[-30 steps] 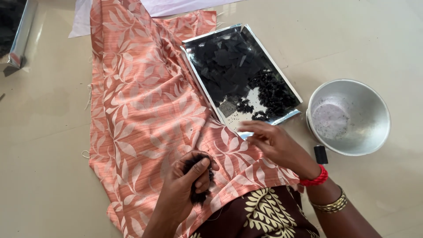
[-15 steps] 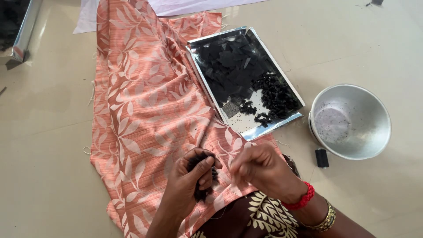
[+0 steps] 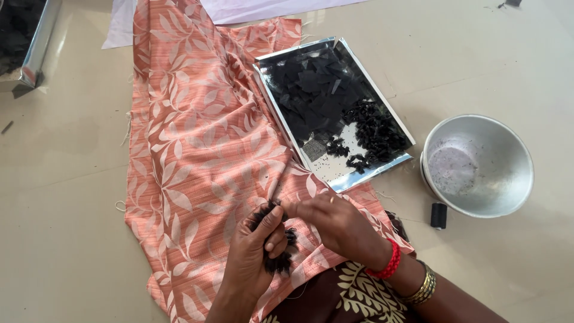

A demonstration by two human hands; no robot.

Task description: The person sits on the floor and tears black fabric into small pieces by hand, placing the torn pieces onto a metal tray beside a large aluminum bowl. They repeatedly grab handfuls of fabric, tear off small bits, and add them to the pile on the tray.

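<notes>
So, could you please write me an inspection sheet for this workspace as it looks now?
Surface: pale tiled floor, partly covered by an orange leaf-patterned cloth.
Job's things: a bunch of small black pieces in the left hand; a shiny metal tray holding flat black scraps and a heap of bunched black bits.
Clutter: metal bowl, black thread spool, white sheet at the top.
Grippers: left hand closed around the bunch; right hand pinching at its top, fingertips together.
Cables: nothing seen.
Surroundings: a second metal tray edge at top left.
</notes>
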